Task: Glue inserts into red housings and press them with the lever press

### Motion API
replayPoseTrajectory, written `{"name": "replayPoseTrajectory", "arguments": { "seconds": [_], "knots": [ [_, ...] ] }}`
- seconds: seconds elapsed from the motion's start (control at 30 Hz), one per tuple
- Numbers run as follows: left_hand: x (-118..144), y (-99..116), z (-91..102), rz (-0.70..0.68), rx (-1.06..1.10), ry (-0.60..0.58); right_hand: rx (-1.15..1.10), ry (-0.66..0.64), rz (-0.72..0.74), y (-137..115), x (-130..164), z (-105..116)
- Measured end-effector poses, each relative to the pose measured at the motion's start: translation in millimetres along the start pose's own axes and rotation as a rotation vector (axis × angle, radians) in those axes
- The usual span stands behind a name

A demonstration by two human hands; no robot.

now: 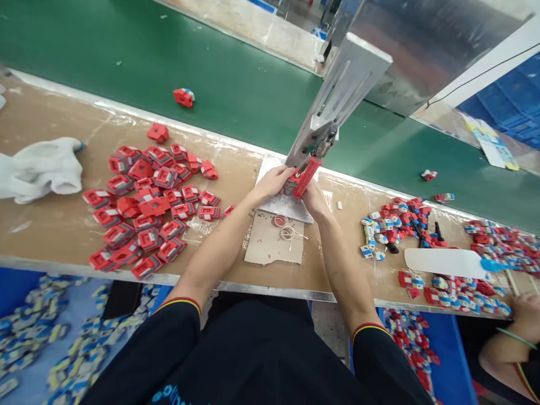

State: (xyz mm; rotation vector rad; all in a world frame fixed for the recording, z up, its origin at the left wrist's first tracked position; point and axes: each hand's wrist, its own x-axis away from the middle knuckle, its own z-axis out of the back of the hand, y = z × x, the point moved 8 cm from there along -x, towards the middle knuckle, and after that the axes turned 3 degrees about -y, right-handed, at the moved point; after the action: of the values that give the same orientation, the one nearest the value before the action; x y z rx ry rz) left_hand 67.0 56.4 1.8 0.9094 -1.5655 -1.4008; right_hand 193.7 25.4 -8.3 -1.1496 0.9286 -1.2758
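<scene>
Both hands meet at the foot of a metal toggle-clamp fixture [314, 132] with a red lever handle [309, 177]. My left hand [274, 181] is closed on a red-and-grey plastic part [291, 184] from the left side. On the other side, my right hand [315, 199] is curled against the handle; its fingertips are hidden behind it, so what it grips is unclear. Below them lies a metal base plate [298, 210]. On a cardboard piece [265, 247] in front stand a small dish of red [279, 220] and a round dish [287, 233] with thin sticks across it.
Red-and-grey parts [147, 208] are heaped left, beside a white glove [46, 169]. Smaller red, white and blue pieces [396, 219] lie right, near a white paddle-shaped tool [445, 262]. A green conveyor belt [126, 62] runs behind. Another person's hand [527, 312] is at far right.
</scene>
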Motion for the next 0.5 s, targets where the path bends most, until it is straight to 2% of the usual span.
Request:
{"name": "replayPoseTrajectory", "arguments": {
  "seconds": [0.13, 0.33, 0.5],
  "knots": [
    [1.9, -1.1, -3.6, 0.002, 0.012, -0.026, -0.076, 0.024, 0.032, -2.3, 1.0, -2.3],
    [-2.7, -5.5, -4.2, -0.046, 0.056, 0.049, -0.114, 0.061, 0.067, -7.0, 1.6, -6.4],
    [-3.9, -6.6, -3.8, -0.046, 0.079, 0.052, -0.114, 0.059, 0.081, -4.8, -2.1, -5.3]
  ]
}}
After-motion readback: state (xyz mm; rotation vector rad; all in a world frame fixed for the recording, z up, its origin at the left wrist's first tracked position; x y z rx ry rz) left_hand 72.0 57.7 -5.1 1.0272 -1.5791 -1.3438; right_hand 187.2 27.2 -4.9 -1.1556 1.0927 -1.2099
